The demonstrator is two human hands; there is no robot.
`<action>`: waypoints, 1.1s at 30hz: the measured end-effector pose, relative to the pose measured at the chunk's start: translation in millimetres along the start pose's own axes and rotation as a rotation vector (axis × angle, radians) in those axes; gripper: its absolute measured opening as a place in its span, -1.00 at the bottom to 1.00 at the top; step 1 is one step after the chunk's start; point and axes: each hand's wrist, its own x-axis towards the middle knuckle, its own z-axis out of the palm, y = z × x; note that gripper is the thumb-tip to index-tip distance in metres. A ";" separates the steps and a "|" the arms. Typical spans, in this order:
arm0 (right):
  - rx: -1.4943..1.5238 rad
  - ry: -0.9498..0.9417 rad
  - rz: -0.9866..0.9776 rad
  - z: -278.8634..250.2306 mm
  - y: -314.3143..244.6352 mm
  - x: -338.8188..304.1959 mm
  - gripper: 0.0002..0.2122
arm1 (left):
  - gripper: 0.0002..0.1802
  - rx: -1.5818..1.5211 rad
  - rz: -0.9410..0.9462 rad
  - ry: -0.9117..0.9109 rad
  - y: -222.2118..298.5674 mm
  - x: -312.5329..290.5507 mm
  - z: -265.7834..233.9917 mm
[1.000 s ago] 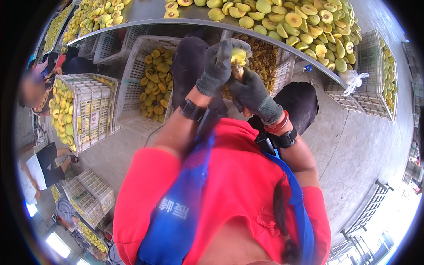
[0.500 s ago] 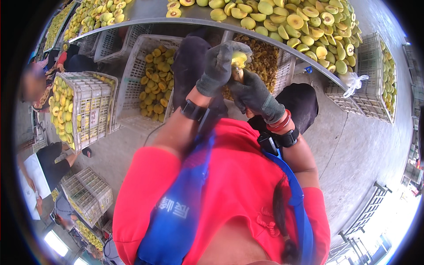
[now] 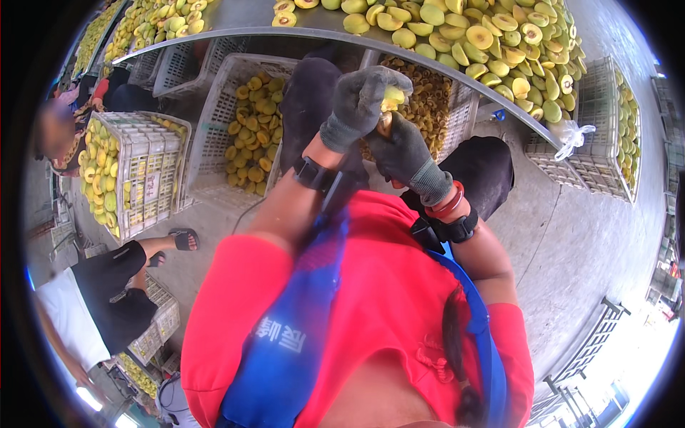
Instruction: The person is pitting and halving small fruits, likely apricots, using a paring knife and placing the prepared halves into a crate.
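Here, in the head view, both gloved hands meet over the lap. The left hand (image 3: 360, 100) curls its fingers closed around a yellow-green fruit (image 3: 392, 95), gripping it from above. The right hand (image 3: 404, 153) sits just below, touching the fruit, fingers closed on a small tool whose shape I cannot tell. Halved fruit cover the table (image 3: 235, 18); white crates (image 3: 214, 121) stand beneath.

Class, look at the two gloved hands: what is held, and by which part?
The left hand wraps a yellow-green fruit from above; the right hand supports its underside.
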 end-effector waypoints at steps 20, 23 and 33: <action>0.146 -0.021 0.106 2.2 -15.7 -5.7 -0.88 | -0.58 0.125 -0.001 -0.036 15.6 9.5 7.2; 0.104 0.029 0.087 3.5 -14.6 -5.5 -0.89 | -0.52 -0.062 -0.100 0.091 19.3 9.3 12.8; -0.028 -0.274 0.264 -26.5 -9.1 -11.2 -0.89 | -0.27 -0.003 -0.030 -0.105 3.0 6.9 2.6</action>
